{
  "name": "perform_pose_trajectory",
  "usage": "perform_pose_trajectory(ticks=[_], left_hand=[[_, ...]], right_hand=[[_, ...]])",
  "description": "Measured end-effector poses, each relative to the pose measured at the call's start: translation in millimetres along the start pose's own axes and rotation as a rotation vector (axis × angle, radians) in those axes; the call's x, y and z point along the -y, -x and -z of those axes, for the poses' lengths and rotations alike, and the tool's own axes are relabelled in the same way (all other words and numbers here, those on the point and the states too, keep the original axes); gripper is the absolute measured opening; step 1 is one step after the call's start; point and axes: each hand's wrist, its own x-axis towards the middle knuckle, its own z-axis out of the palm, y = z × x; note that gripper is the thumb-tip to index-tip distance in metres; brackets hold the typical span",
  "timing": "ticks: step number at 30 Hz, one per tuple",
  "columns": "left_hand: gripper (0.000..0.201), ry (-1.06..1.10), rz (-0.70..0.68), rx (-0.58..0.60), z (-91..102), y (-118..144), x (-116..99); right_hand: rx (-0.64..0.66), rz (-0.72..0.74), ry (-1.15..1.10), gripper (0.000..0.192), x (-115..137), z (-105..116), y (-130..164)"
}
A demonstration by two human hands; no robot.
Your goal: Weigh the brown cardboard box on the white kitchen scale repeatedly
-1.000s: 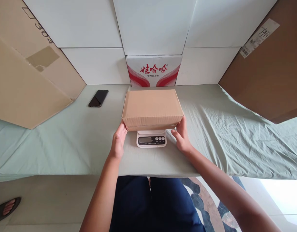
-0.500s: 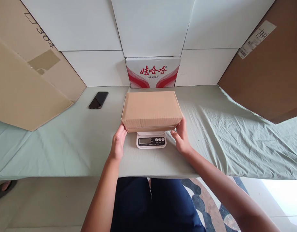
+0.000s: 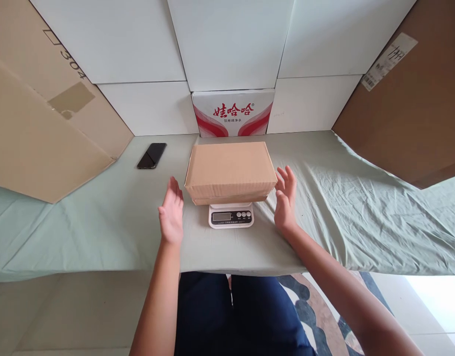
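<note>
A closed brown cardboard box (image 3: 230, 165) rests on a white digital kitchen scale (image 3: 231, 223), hiding most of its platform. The scale's display and buttons show in front of the box; I cannot make out a reading. To the left of the box, my left hand (image 3: 171, 212) is open, palm facing inward, with a gap between it and the cardboard. My right hand (image 3: 285, 200) is open by the box's right side, fingers spread and slightly curled. Its fingertips are close to the box's right corner; whether they touch it I cannot tell.
A black phone (image 3: 152, 155) lies on the green cloth (image 3: 112, 222) at the left. Behind stands a white box with red Chinese lettering (image 3: 233, 114) against white panels. Large cardboard sheets flank both sides, left (image 3: 45, 133) and right (image 3: 408, 109).
Both hands have let go of the cardboard box and moved outward, the left one clearly apart from it. The box stays on the scale. The view has shifted slightly.
</note>
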Motion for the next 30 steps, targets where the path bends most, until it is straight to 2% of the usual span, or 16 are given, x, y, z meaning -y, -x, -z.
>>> perform_pose_trajectory(ticks=[3,6,11,19,30], left_hand=[[0.073,0.004,0.009,-0.05,5.4,-4.3,6.8],[0.073,-0.019,0.036,-0.046,6.4,-7.0,15.3],[0.084,-0.065,0.079,-0.044,3.3,-11.3,23.6],[0.09,-0.052,0.113,-0.064,4.4,-14.2,28.7],[0.088,-0.021,0.119,-0.06,6.7,-14.6,35.5]], right_hand=[[-0.123,-0.118,-0.039,0.063,-7.2,5.9,-12.2],[-0.223,-0.244,-0.083,0.059,-10.8,7.6,-22.6],[-0.292,-0.37,-0.135,0.049,-14.2,7.8,-34.5],[-0.283,-0.381,-0.144,0.041,-25.0,13.0,-41.3],[-0.255,-0.356,-0.101,0.033,-25.9,11.0,-41.2]])
